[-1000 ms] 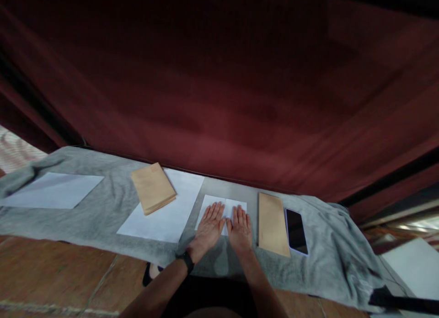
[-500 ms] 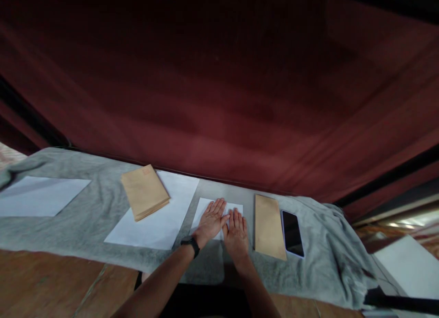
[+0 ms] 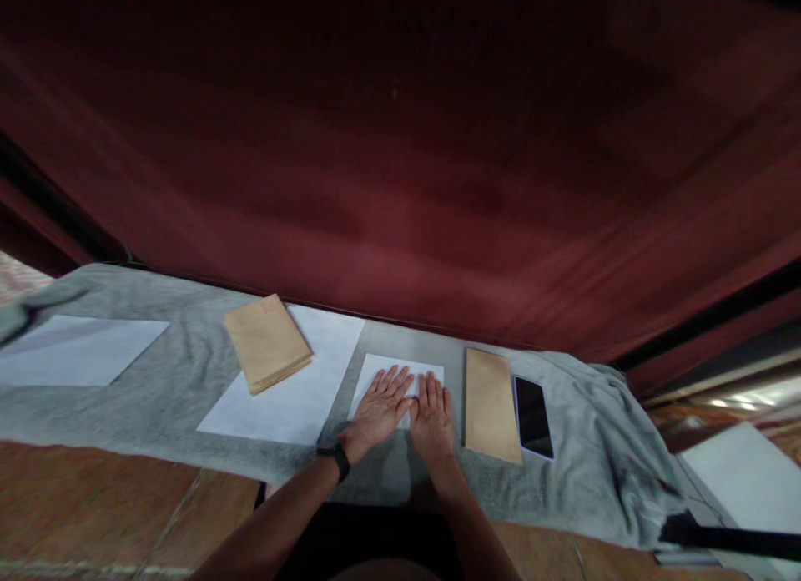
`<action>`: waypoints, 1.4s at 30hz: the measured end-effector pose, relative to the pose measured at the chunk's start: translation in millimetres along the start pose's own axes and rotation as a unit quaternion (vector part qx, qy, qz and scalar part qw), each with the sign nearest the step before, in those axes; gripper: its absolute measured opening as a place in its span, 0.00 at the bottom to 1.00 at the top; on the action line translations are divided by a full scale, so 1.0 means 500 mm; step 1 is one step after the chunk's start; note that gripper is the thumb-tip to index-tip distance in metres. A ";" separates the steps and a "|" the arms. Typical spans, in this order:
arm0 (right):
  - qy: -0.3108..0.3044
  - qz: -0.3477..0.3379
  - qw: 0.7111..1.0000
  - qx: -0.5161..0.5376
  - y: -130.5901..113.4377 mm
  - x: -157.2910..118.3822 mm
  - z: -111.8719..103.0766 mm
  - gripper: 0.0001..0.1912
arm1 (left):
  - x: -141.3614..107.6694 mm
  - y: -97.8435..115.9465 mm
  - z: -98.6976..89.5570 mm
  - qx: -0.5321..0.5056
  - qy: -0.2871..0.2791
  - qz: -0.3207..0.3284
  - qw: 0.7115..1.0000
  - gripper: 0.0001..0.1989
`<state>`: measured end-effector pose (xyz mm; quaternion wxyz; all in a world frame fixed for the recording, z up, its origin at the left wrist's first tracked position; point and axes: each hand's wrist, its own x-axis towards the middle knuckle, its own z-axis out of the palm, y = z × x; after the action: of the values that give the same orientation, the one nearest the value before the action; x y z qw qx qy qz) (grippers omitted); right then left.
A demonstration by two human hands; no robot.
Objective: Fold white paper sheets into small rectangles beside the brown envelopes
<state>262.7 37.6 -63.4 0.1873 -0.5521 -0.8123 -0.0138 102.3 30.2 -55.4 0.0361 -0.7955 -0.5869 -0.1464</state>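
Observation:
My left hand [image 3: 380, 407] lies flat with its fingers stretched out on a small white sheet of paper [image 3: 375, 366], which may be folded. Beside it, my right hand [image 3: 431, 418] presses flat on the same paper, fingers extended and side by side. The thumbs nearly meet over the sheet, and the palms hide much of its lower part. Just right of my right hand lies a brown envelope [image 3: 491, 406]. Farther left, a stack of brown envelopes [image 3: 268, 343] rests on a larger white sheet [image 3: 281, 418].
A grey cloth [image 3: 168, 397] covers the work surface. To the right of the single envelope is a phone [image 3: 533, 416] with a dark screen. Another white sheet [image 3: 81, 351] lies at the far left. Behind the cloth rises a dark red panel [image 3: 400, 230].
Both hands have slid slightly toward me over the paper, so more of its upper part shows. The envelopes and phone keep their places on the cloth; the view has shifted slightly.

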 end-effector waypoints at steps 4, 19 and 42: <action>0.001 0.008 1.000 0.009 0.000 0.002 0.002 0.28 | -0.020 -0.002 -0.004 0.012 0.001 -0.010 1.000 0.26; 0.041 0.020 0.999 -0.010 0.002 -0.008 0.006 0.28 | -0.097 -0.017 -0.023 0.036 0.033 -0.089 0.995 0.30; 0.026 -0.071 0.994 0.084 -0.050 -0.092 -0.034 0.26 | -0.122 0.041 -0.023 0.021 0.075 -0.065 0.995 0.27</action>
<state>259.8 -17.3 -57.7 0.2530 -0.4745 -0.8427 0.0269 103.2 -35.2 -58.9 0.0869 -0.7416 -0.6357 -0.1956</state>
